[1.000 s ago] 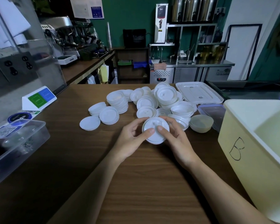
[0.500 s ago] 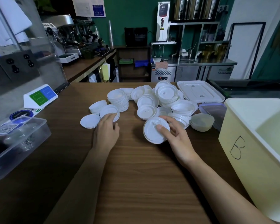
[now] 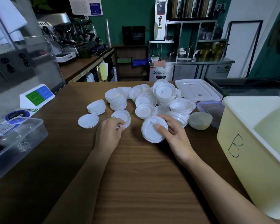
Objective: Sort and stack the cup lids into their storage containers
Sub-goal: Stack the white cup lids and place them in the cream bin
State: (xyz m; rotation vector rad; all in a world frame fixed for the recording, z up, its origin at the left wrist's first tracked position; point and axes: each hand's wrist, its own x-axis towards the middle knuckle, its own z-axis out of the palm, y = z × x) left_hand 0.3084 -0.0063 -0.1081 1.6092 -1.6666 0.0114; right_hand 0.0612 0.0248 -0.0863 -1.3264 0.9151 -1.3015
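Note:
A heap of white cup lids [image 3: 153, 101] covers the middle of the wooden counter [image 3: 136, 183]. My right hand [image 3: 173, 135] holds a small stack of sip lids [image 3: 150, 131] tilted just above the wood, thumb on top. My left hand [image 3: 109, 131] grips the near edge of a stack of flat lids [image 3: 122, 116]. More flat lids lie to the left as a low stack [image 3: 88, 121] and a taller stack [image 3: 96, 107]. A pale yellow bin marked "B" [image 3: 242, 143] stands at the right, and a clear plastic container [image 3: 14, 143] at the left.
A flat white container lid [image 3: 198, 92] lies behind the heap. A small clear box with a purple rim [image 3: 212, 109] and a stack of translucent lids [image 3: 200, 121] sit between the heap and the yellow bin. A green and blue sign [image 3: 37, 97] stands at the left.
My left hand let go of the sip-lid stack, moved left and closed its fingers on the flat-lid stack. My right hand kept the sip lids.

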